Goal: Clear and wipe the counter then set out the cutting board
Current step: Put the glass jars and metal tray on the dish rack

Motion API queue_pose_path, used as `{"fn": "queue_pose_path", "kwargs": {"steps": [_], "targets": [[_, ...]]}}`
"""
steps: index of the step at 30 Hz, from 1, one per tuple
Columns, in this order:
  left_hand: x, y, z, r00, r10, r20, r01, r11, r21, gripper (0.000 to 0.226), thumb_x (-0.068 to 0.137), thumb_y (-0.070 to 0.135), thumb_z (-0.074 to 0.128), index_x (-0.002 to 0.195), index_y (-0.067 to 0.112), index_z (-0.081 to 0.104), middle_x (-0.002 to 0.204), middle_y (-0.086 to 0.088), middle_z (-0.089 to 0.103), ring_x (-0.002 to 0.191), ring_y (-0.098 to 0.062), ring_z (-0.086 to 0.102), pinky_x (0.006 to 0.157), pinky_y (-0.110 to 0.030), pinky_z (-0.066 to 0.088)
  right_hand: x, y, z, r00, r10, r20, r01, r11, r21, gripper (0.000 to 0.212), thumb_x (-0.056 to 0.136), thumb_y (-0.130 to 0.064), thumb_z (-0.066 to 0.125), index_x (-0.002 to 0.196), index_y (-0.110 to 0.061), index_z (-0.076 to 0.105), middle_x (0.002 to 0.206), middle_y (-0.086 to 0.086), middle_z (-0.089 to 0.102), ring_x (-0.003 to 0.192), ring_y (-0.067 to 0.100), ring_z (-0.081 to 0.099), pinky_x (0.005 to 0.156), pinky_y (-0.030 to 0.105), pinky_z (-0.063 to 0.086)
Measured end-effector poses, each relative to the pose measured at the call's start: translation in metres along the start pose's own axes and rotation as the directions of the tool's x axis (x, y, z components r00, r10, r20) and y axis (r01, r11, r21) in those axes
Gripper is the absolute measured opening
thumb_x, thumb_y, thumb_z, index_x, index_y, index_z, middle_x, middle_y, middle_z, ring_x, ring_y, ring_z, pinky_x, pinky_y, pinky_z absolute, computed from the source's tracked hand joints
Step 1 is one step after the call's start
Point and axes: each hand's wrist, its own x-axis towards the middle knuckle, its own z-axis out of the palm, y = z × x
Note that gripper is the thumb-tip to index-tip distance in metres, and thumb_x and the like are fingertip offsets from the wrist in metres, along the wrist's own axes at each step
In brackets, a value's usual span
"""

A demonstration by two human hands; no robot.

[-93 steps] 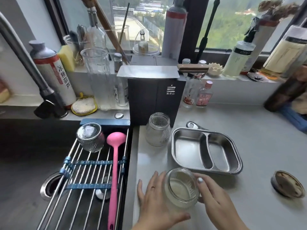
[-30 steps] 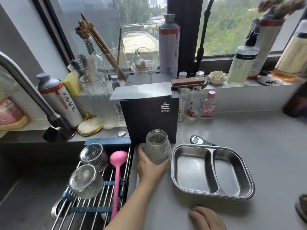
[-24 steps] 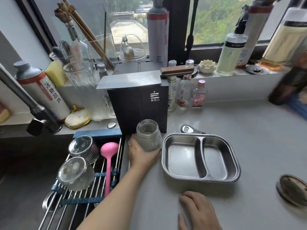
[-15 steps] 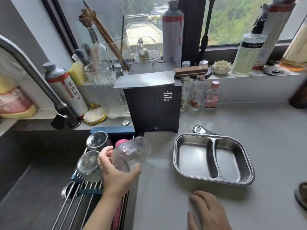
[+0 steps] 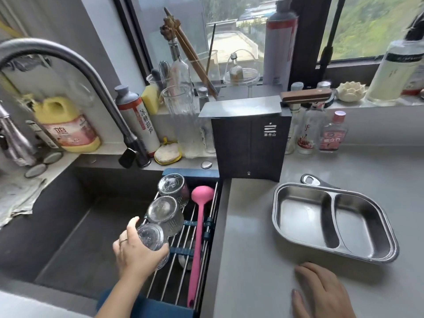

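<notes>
My left hand (image 5: 135, 253) grips a ribbed glass jar (image 5: 152, 237) upside down over the wire drying rack (image 5: 183, 255) that spans the sink's right side. Just behind it on the rack stand two more upturned glass jars (image 5: 164, 211) (image 5: 172, 185), beside a pink ladle (image 5: 199, 228). My right hand (image 5: 321, 292) rests flat, fingers apart, on the grey counter (image 5: 252, 260), holding nothing. A two-compartment steel tray (image 5: 330, 222) lies on the counter ahead of that hand. No cutting board can be seen.
A dark box (image 5: 249, 143) stands at the counter's back, a bottle opener (image 5: 315, 181) behind the tray. Bottles, glasses and sponges crowd the window sill. The faucet (image 5: 75, 72) arches over the deep sink (image 5: 75, 226). A cloth (image 5: 16, 193) lies at the left.
My left hand lifted the jar from beside the dark box, carried it left over the rack and turned it bottom up. A second jar reached the rack before that. My right hand stays on the counter.
</notes>
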Motion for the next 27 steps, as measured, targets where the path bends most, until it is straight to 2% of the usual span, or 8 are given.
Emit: {"fn": "queue_pose_path", "kwargs": {"steps": [7,12,14,16,19,21,24,27], "targets": [[-0.004,-0.011,0.009,1.000,0.019,-0.009,-0.019,1.000,-0.017,0.085,0.058,0.026,0.081,0.129,0.011,0.037,0.133,-0.017,0.047,0.126,-0.035,0.032,0.109,-0.047,0.026,-0.003,-0.001,0.000,1.000,-0.012,0.009,0.012,1.000,-0.013,0.078,0.085,-0.057,0.019,0.075,-0.002,0.073,0.080,0.015,0.072,0.082,0.016,0.048,0.067,0.030,0.049],[-0.015,0.016,0.016,1.000,-0.028,0.005,0.028,0.998,0.058,0.087,0.064,0.034,0.074,0.137,0.022,0.029,0.153,-0.011,0.020,0.141,-0.031,0.003,0.113,-0.052,0.008,-0.001,-0.003,-0.006,1.000,0.001,0.001,-0.001,0.997,-0.080,0.044,0.070,-0.036,0.042,0.076,-0.004,0.073,0.081,0.014,0.072,0.085,0.016,0.048,0.066,0.028,0.052],[-0.030,0.046,0.022,0.997,0.076,0.018,-0.075,0.997,-0.017,0.086,0.067,0.034,0.072,0.139,0.025,0.025,0.155,-0.009,0.009,0.142,-0.026,-0.004,0.113,-0.051,0.005,-0.001,-0.003,-0.010,1.000,-0.002,0.024,0.004,0.995,-0.096,0.042,0.060,-0.036,0.047,0.076,-0.007,0.073,0.080,0.011,0.072,0.085,0.013,0.048,0.065,0.028,0.053],[-0.054,0.085,0.034,0.957,0.275,0.097,-0.260,0.956,-0.137,0.085,0.070,0.035,0.071,0.140,0.028,0.024,0.156,-0.006,0.006,0.142,-0.023,0.002,0.113,-0.047,0.010,-0.001,-0.002,-0.013,0.999,-0.008,0.033,0.010,0.997,-0.073,0.041,0.058,-0.036,0.048,0.075,-0.008,0.073,0.080,0.008,0.072,0.085,0.011,0.048,0.064,0.021,0.051],[-0.096,0.145,0.060,0.768,0.546,0.335,-0.484,0.837,-0.255,0.077,0.073,0.045,0.065,0.138,0.036,0.025,0.152,-0.006,0.013,0.138,-0.022,0.019,0.112,-0.037,0.023,0.000,-0.002,-0.019,1.000,0.015,0.002,-0.015,1.000,0.013,0.032,0.058,-0.030,0.053,0.072,-0.008,0.073,0.078,0.004,0.072,0.083,0.005,0.050,0.076,0.013,0.042],[-0.114,0.174,0.078,0.728,0.517,0.449,-0.412,0.855,-0.316,0.076,0.075,0.045,0.063,0.139,0.032,0.024,0.144,-0.008,0.025,0.132,-0.022,0.028,0.108,-0.031,0.029,-0.001,0.000,-0.026,0.997,0.075,-0.031,-0.072,0.993,0.094,0.023,0.055,-0.021,0.062,0.071,-0.008,0.072,0.077,0.002,0.072,0.081,0.004,0.051,0.081,0.003,0.037],[-0.113,0.202,0.097,0.833,0.248,0.494,-0.052,0.925,-0.376,0.064,0.080,0.035,0.062,0.133,0.011,0.034,0.130,-0.014,0.048,0.122,-0.027,0.042,0.096,-0.030,0.038,0.000,0.009,-0.049,0.960,0.274,-0.058,-0.250,0.931,0.266,0.026,0.053,-0.014,0.065,0.078,-0.020,0.070,0.081,-0.011,0.068,0.079,0.000,0.055,0.076,0.005,0.041],[-0.101,0.213,0.103,0.855,0.142,0.499,0.000,0.962,-0.273,0.033,0.083,0.019,0.058,0.110,0.002,0.053,0.111,-0.017,0.062,0.104,-0.033,0.056,0.083,-0.032,0.045,0.004,0.032,-0.073,0.859,0.511,-0.037,-0.462,0.805,0.373,0.030,0.061,0.005,0.072,0.086,-0.011,0.070,0.081,0.006,0.068,0.075,-0.001,0.060,0.062,0.001,0.045]]}}
